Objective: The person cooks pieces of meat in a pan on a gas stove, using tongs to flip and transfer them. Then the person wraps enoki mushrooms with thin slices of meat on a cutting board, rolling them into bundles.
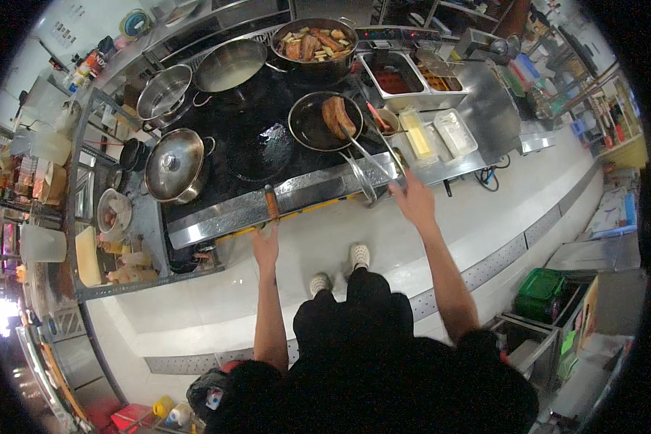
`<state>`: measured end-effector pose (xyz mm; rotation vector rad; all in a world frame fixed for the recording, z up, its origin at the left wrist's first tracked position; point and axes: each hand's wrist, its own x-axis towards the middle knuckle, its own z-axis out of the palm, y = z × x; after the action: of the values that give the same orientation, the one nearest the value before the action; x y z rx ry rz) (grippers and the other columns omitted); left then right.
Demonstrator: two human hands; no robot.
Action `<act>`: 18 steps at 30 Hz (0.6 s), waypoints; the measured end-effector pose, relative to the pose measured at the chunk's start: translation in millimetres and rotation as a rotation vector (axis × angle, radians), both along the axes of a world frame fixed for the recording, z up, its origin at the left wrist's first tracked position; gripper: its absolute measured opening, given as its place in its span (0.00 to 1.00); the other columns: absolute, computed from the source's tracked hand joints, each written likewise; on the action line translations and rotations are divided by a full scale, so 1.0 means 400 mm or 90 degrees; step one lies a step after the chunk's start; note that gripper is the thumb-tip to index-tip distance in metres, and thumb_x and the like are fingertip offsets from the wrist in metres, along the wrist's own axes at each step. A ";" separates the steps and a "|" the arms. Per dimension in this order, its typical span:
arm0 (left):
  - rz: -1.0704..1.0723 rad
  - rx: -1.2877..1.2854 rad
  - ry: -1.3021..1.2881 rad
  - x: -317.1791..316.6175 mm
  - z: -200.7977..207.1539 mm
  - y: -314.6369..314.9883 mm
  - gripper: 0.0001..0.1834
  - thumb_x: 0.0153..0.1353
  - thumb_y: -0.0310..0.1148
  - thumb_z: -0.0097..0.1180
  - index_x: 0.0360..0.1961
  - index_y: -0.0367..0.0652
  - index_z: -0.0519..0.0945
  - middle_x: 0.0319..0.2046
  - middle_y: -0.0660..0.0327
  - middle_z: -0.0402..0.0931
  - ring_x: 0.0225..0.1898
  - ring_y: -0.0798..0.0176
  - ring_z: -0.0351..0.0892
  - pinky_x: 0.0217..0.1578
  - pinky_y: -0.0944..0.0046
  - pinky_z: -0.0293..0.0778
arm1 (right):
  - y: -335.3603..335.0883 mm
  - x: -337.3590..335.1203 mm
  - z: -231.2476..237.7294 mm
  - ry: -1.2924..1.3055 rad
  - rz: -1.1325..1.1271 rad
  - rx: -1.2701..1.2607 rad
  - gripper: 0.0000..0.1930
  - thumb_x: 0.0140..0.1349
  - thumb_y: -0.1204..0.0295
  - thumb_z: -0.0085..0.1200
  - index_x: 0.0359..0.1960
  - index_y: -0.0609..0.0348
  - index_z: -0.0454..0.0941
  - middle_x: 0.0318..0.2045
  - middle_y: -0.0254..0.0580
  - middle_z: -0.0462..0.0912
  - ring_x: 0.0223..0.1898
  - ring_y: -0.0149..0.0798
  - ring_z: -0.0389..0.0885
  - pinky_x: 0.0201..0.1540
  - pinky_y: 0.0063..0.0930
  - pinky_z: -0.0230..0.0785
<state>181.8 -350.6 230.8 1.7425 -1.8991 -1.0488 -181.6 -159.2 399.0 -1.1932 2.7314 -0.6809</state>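
Observation:
My right hand [414, 197] is closed around metal tongs [369, 153]. Their tips grip a browned slab of meat [335, 118], tilted up inside a dark frying pan [305, 129]. The pan's metal handle [362, 177] juts over the stove's front edge, left of that hand. My left hand [265, 247] is at the stove's front edge with its visible fingers apart. Just beyond its fingertips a brown, wood-coloured handle [271, 202] lies across the steel ledge [224, 220]; whether they touch, I cannot tell.
A lidded pot [175, 165] stands at left. Behind are a glass-lidded pot [164, 98], a pan of pale liquid [231, 65] and a big pot of meat pieces [313, 45]. Right of the frying pan sit a yellow block in a tray [417, 134], a white tub [456, 133] and sauce containers [393, 73].

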 end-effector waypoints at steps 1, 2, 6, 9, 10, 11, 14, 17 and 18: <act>0.020 -0.019 0.007 0.051 -0.012 0.058 0.41 0.60 0.51 0.64 0.63 0.29 0.69 0.62 0.40 0.71 0.61 0.44 0.74 0.60 0.53 0.70 | -0.055 -0.043 -0.041 0.084 0.020 0.011 0.30 0.63 0.52 0.60 0.60 0.59 0.73 0.37 0.56 0.84 0.39 0.58 0.84 0.42 0.49 0.75; 0.052 -0.039 0.013 0.114 -0.043 0.124 0.41 0.60 0.52 0.65 0.64 0.29 0.69 0.61 0.40 0.73 0.61 0.44 0.75 0.59 0.53 0.71 | -0.114 -0.060 -0.040 0.098 0.041 0.029 0.30 0.63 0.51 0.59 0.60 0.59 0.73 0.38 0.56 0.84 0.41 0.58 0.84 0.44 0.49 0.76; 0.159 0.101 -0.121 0.362 -0.141 0.409 0.41 0.57 0.55 0.67 0.59 0.31 0.73 0.53 0.40 0.79 0.54 0.43 0.80 0.54 0.52 0.75 | -0.271 -0.137 -0.048 0.038 0.091 0.225 0.27 0.64 0.52 0.58 0.56 0.59 0.76 0.40 0.57 0.85 0.45 0.58 0.84 0.47 0.47 0.77; 0.245 0.190 -0.264 0.510 -0.216 0.656 0.36 0.57 0.57 0.65 0.55 0.36 0.77 0.49 0.41 0.81 0.49 0.44 0.82 0.51 0.51 0.76 | -0.274 -0.193 -0.152 0.052 0.121 0.043 0.24 0.63 0.51 0.59 0.47 0.60 0.80 0.35 0.53 0.85 0.37 0.51 0.86 0.41 0.46 0.77; 0.167 0.305 -0.296 0.550 -0.241 0.707 0.34 0.59 0.57 0.63 0.53 0.37 0.78 0.45 0.42 0.82 0.46 0.44 0.83 0.46 0.50 0.77 | -0.259 -0.241 -0.190 -0.097 0.119 0.010 0.22 0.64 0.51 0.59 0.44 0.60 0.80 0.33 0.49 0.84 0.32 0.46 0.84 0.36 0.42 0.75; 0.085 0.414 -0.326 0.597 -0.262 0.767 0.32 0.60 0.57 0.62 0.51 0.37 0.79 0.42 0.43 0.83 0.42 0.45 0.84 0.42 0.49 0.78 | -0.252 -0.287 -0.226 -0.249 0.125 -0.024 0.21 0.64 0.51 0.59 0.40 0.60 0.80 0.30 0.45 0.83 0.27 0.40 0.82 0.30 0.38 0.73; 0.112 0.527 -0.230 0.593 -0.269 1.026 0.30 0.61 0.55 0.61 0.51 0.38 0.79 0.41 0.46 0.83 0.41 0.48 0.83 0.40 0.51 0.78 | -0.233 -0.311 -0.223 -0.632 0.105 -0.074 0.20 0.66 0.51 0.59 0.35 0.58 0.79 0.26 0.35 0.78 0.18 0.26 0.70 0.18 0.26 0.59; 0.193 0.531 -0.106 0.523 -0.257 1.155 0.28 0.62 0.53 0.60 0.51 0.38 0.79 0.40 0.48 0.83 0.39 0.51 0.83 0.38 0.53 0.78 | -0.200 -0.323 -0.174 -0.811 0.033 -0.093 0.18 0.69 0.53 0.57 0.38 0.56 0.77 0.24 0.30 0.75 0.14 0.20 0.62 0.13 0.19 0.47; 0.219 0.523 -0.067 0.497 -0.257 1.185 0.28 0.63 0.53 0.60 0.51 0.39 0.79 0.40 0.49 0.83 0.39 0.52 0.83 0.37 0.53 0.78 | -0.198 -0.321 -0.168 -0.844 0.015 -0.097 0.17 0.70 0.53 0.56 0.40 0.56 0.76 0.23 0.29 0.74 0.14 0.19 0.60 0.13 0.18 0.44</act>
<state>380.5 123.5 128.1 2.4667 -1.1887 -1.7596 -309.8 -238.5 331.9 -0.4309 1.5465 -1.1261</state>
